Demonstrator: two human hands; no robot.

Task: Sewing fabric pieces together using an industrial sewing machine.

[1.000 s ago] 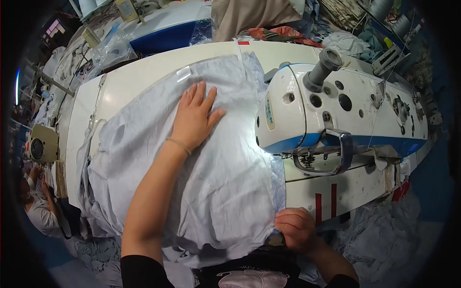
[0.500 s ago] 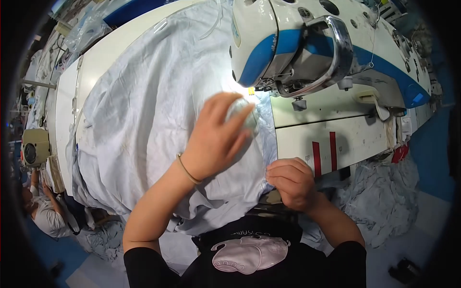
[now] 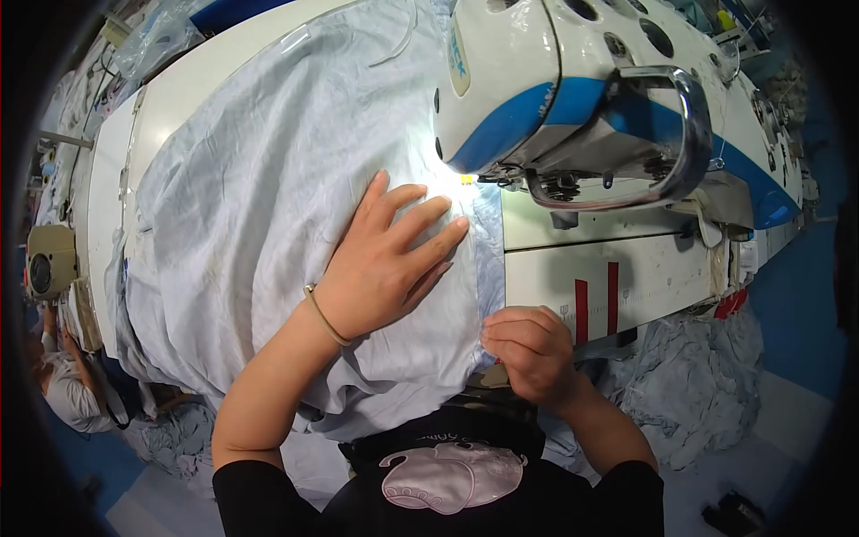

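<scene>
A large pale blue-grey cloth [image 3: 233, 206] lies in soft folds over the sewing table, and its right border runs under the lit needle area of a white and blue sewing machine [image 3: 510, 98]. My left hand [image 3: 385, 255] rests flat on the cloth with fingers spread, just below the needle area. At the cloth's right edge, closer to my body, my right hand [image 3: 532, 349] pinches the border between thumb and fingers. The presser foot is mostly lost in the glare of the lamp.
Two red tape strips [image 3: 613, 300] mark the white table [image 3: 537, 268] to the right. Heaped pale cloth [image 3: 689, 385] lies below the table on the right. At far left, another person [image 3: 76, 389] sits by a beige machine [image 3: 46, 262]. A clear plastic bag [image 3: 161, 40] lies at the upper left.
My left hand has come down flat on the cloth, fingers spread, slightly nearer to me. My right hand keeps its pinch on the border. The whole view has shifted a little.
</scene>
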